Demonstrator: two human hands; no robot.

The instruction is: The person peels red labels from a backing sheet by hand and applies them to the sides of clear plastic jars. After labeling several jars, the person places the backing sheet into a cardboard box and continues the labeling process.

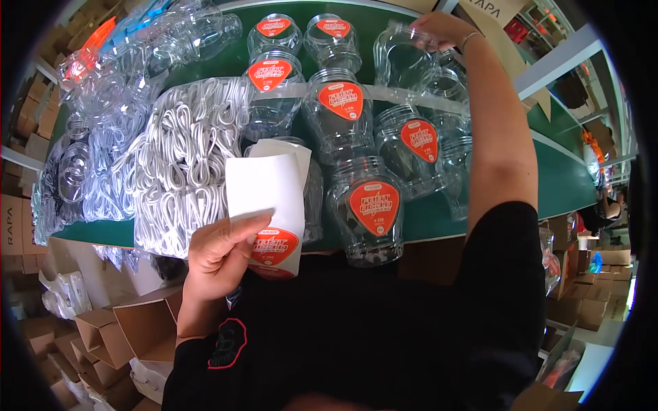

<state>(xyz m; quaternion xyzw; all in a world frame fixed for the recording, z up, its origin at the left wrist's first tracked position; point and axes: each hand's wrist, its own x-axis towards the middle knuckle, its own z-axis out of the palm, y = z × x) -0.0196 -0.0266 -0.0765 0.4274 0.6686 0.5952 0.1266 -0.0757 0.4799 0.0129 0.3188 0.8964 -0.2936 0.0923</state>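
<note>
My left hand [221, 255] pinches a strip of label stickers [266, 188] near the front edge of the table. Its upper part is blank white backing; a red-orange label shows beside my thumb. My right hand [444, 31] reaches to the far side, its fingers closed at the neck of a clear plastic jar [394, 58] with no label showing. Between my hands stand several clear jars bearing red-orange labels, among them a front jar [373, 236] and a middle jar [339, 130]. Other clear jars beneath my right forearm are partly hidden.
Bundled white cables [181, 144] in clear plastic lie left on the green table [428, 220]. Behind them are more clear plastic jars [212, 38]. A metal post [558, 61] rises at the right. Open cardboard boxes [147, 325] stand on the lower left.
</note>
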